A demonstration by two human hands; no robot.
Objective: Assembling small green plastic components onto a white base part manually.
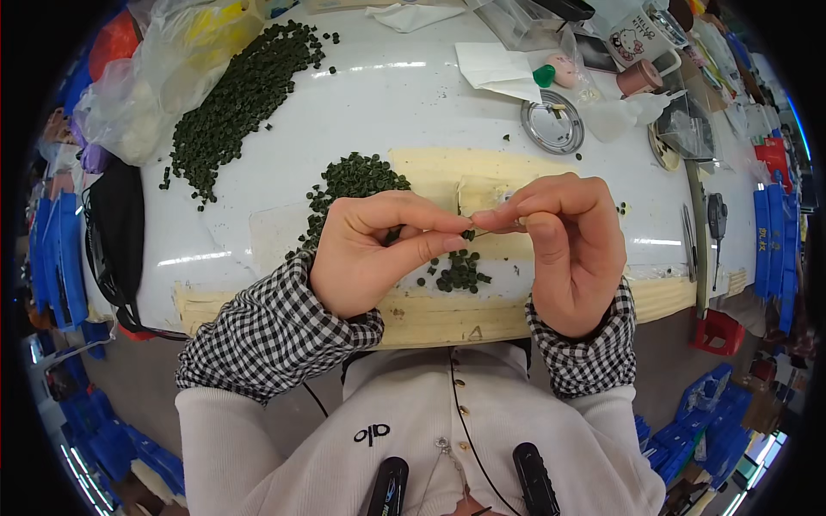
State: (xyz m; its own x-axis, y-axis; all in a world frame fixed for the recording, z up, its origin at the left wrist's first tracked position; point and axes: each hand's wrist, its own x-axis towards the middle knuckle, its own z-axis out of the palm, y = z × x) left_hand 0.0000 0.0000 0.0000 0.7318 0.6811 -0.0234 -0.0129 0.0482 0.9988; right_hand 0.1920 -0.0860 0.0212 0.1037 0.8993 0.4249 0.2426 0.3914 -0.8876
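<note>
Over the near part of the white table my left hand (366, 249) is closed, thumb and forefinger pinched at a small dark green piece (467, 234). My right hand (575, 245) is closed too, its fingertips almost meeting those of the left. Something thin and pale shows between its thumb and forefinger, too small to make out. Behind my left hand lies a heap of small dark green pieces (357, 175), partly hidden by that hand. A smaller cluster of the same pieces (461, 273) rests between my wrists, beside pale yellow tape (439, 163) stuck to the tabletop.
A large heap of green pieces (245, 99) spreads at the far left beside a clear plastic bag (142, 112). A black pouch (116, 232) hangs at the left edge. At the back right are a round metal lid (552, 125), a white mug (641, 41) and tweezers (688, 241).
</note>
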